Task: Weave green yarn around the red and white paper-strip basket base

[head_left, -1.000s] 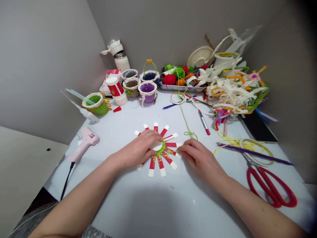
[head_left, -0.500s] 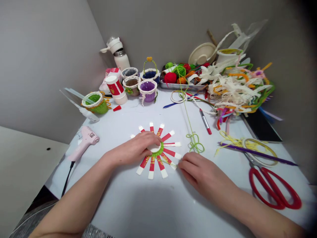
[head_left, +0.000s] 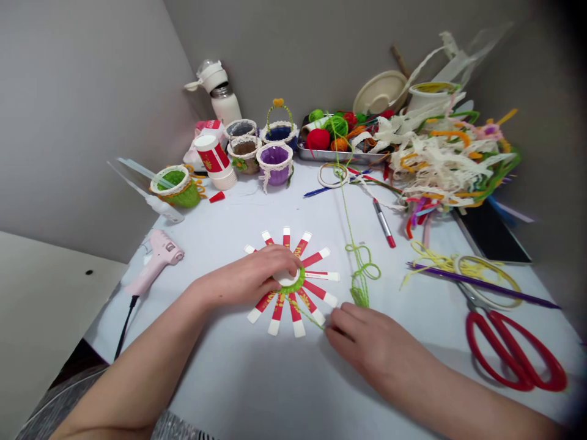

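Observation:
A paper cup cut into red and white strips lies spread flat like a sun, with green yarn woven round its white base. My left hand lies over the cup's left side, thumb and fingers closed on the rim of the base. Below and to the right, my right hand pinches a strand of green yarn that runs taut from the weaving across the lower strips. Loose loops of the same green yarn lie just above the right hand, and a line leads back to the yarn balls.
A pink glue gun lies at left. Small yarn-covered baskets and a paper cup stack stand behind. At back right are a tray of yarn balls and a lace heap. Red-handled scissors lie at right, beside a purple needle.
My right hand has moved a little toward me, drawing the yarn strand downward. The cut cup has turned slightly clockwise under my left hand. The view has shifted a little.

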Motion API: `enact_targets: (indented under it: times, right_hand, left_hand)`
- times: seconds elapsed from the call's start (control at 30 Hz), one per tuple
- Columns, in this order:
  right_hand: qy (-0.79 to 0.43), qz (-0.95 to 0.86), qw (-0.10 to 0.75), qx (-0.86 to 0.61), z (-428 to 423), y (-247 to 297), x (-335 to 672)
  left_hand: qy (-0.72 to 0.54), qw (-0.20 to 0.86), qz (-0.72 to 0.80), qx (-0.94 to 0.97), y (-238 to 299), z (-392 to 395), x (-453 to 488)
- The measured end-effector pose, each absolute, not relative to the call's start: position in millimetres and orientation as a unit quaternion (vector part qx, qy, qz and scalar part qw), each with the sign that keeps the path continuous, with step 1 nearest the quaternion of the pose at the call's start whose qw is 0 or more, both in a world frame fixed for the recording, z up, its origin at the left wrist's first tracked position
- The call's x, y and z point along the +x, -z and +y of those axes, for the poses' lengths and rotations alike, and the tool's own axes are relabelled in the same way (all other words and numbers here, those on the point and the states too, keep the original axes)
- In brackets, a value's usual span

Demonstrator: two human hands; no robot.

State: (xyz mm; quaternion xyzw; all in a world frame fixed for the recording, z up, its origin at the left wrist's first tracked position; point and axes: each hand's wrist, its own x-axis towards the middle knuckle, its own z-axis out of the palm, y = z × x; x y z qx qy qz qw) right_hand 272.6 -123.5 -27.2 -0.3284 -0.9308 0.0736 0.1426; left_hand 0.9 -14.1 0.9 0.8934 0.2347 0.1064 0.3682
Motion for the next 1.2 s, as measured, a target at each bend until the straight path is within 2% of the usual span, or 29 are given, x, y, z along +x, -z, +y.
enact_targets:
  times: [0.27, 0.47, 0.7, 0.9, 1.2]
  right_hand:
    - [-0.014, -0.924, 0.148, -0.353, -126.1, 25.8, 274.9]
    - [-0.089, -0.885, 0.175, -0.423, -109.0, 31.9, 284.1]
    - [-0.135, -0.792, 0.284, -0.523, -76.0, 49.1, 279.9]
    - [-0.156, -0.789, 0.266, -0.531, -73.8, 52.9, 277.0]
    - [-0.165, -0.784, 0.267, -0.535, -73.3, 48.9, 279.2]
  left_hand:
    - [-0.105, 0.368, 0.237, 0.893, 1.4, -14.4, -0.7]
    - [-0.106, 0.369, 0.237, 0.892, 2.6, -13.9, -2.4]
    - [-0.118, 0.371, 0.212, 0.896, 4.2, -16.5, 4.6]
    - [-0.131, 0.355, 0.225, 0.898, -1.7, -22.1, 9.3]
    - [-0.145, 0.276, 0.337, 0.888, 11.7, -27.3, 17.1]
